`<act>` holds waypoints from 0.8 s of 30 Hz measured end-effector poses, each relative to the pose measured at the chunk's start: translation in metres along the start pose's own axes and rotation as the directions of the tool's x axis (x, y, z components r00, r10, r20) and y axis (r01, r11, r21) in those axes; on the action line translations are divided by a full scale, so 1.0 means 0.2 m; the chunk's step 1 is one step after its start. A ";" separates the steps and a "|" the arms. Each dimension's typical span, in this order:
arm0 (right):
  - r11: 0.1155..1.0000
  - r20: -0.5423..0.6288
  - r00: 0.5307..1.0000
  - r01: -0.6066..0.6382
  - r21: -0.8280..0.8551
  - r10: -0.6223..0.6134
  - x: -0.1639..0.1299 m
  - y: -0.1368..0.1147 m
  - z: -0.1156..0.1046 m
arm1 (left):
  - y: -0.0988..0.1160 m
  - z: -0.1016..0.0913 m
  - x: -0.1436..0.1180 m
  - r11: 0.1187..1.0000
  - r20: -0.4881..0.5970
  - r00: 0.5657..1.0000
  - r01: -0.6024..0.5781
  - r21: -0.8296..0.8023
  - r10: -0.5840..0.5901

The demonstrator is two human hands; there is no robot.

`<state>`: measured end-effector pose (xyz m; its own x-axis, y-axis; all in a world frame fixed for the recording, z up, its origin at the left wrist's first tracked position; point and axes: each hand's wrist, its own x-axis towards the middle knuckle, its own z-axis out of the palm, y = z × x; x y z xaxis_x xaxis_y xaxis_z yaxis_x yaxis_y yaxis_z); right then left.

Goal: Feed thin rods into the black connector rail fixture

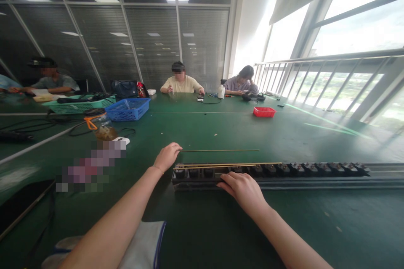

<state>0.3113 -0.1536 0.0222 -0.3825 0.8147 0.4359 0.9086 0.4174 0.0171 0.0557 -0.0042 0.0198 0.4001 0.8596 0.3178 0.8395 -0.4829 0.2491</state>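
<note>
My left hand (168, 156) pinches the left end of a thin brass-coloured rod (221, 150), which points right, just above the table beyond a long black rail (202, 185). Two or more similar thin rods (233, 164) lie lengthwise along the top of this rail. My right hand (241, 185) is closed over the rail left of its middle, fingers on top and thumb toward its front side. Several small black blocks (296, 169) sit in a row in the rail, those on the right bearing little metal parts. My palm hides some blocks.
A red tray (264, 112), a blue basket (128, 110) and a green basket (80, 104) stand farther back. A jar (102, 126) with an orange strap is at left. A grey-white cloth item (143, 243) lies near my left forearm. Several people sit across the table.
</note>
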 end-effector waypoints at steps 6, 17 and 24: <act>1.000 -0.009 1.000 -0.002 -0.003 0.002 0.00 0.00 0.00 | 0.22 -0.37 -0.04 0.958 0.333 0.934 -0.034 -0.285 0.132; 1.000 -0.020 1.000 0.003 -0.014 -0.003 -0.01 0.00 0.00 | 0.34 -0.46 -0.09 0.974 0.469 0.859 -0.134 -0.184 0.206; 1.000 -0.018 1.000 -0.002 -0.011 0.002 -0.01 0.00 0.00 | 0.28 -0.46 -0.05 0.984 0.062 0.984 -0.172 0.048 0.169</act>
<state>0.3123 -0.1540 0.0212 -0.3779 0.8078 0.4525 0.9111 0.4113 0.0266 0.0654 -0.0543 0.1144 0.5583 0.7742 0.2980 0.7749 -0.6150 0.1459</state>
